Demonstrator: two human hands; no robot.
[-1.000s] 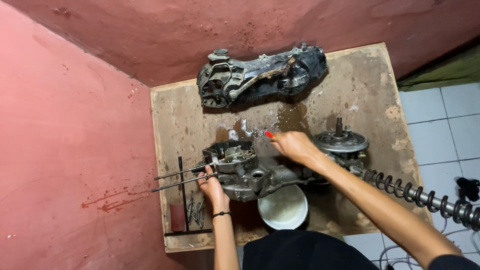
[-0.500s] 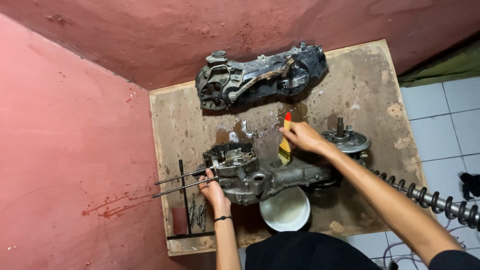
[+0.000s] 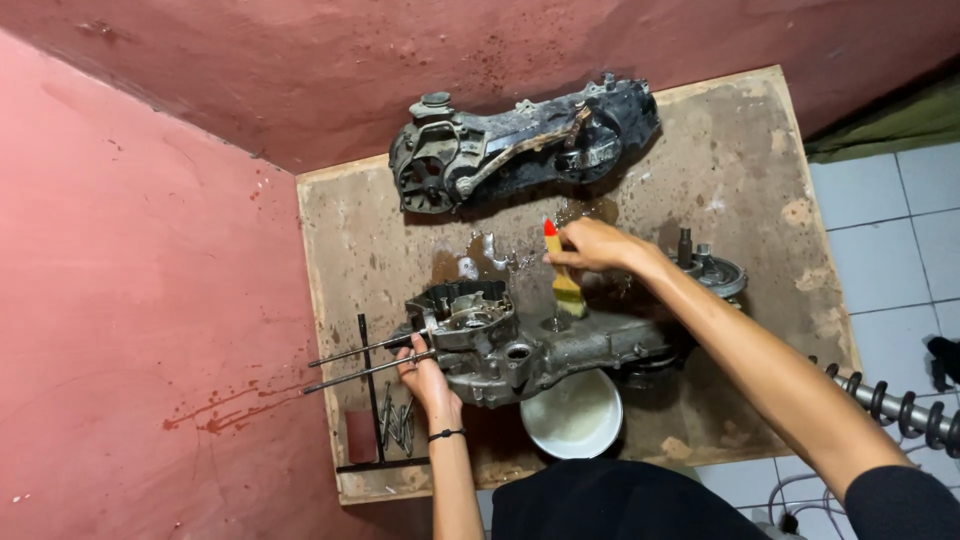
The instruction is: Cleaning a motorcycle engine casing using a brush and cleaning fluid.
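No pkgs, labels, signs or screens visible anywhere in view.

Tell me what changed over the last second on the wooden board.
The right hand lifted off the grey metal engine crankcase, bringing into view a red-handled brush with yellow bristles, bristles down onto the casing's top. The left hand stayed on the casing's left end by the long studs. The white bowl and black engine cover stayed put.
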